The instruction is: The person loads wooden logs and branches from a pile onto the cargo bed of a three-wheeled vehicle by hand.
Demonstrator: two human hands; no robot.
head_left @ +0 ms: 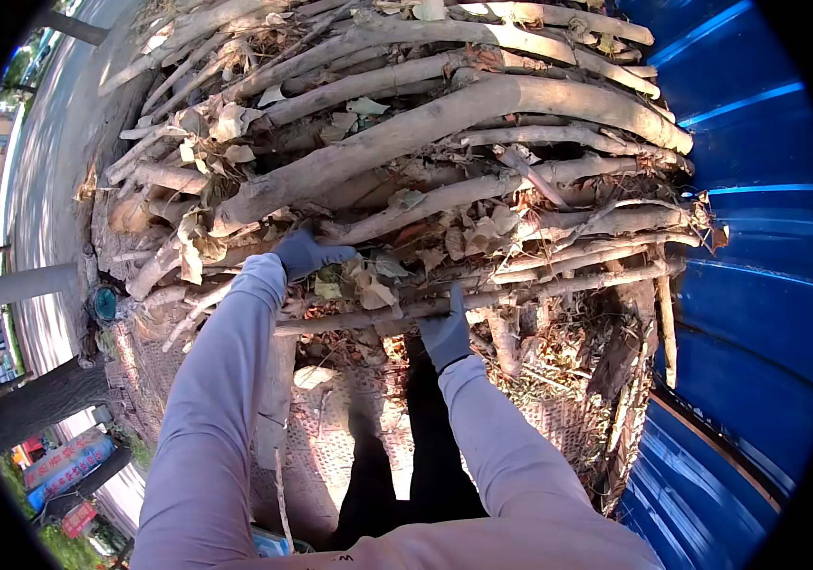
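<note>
Fingers of my left hand [306,255], in a smooth grey glove, are mostly hidden among the wood, with one digit spread sideways over the dry litter; I cannot tell whether the rest pinch anything. On my right hand [446,339], gloved alike, one digit points up across a thin branch [558,287], touching it, and I cannot tell whether the others close around it. That slender, slightly bowed rod lies crosswise along the near edge of the branch pile [378,76], just in front of the left hand. Between my hands I see curled, papery leaves [368,288], brown and pale green. Farther back, a thick branch [520,95] arches over its neighbours, its bark pale and fairly smooth. To the right of the pile stands a glossy blue metal sheet [758,142], ribbed with straight ridges, and below the thin branch, brittle brown debris [558,370] lies scattered beside a dimpled, dusty floor [306,456]
</note>
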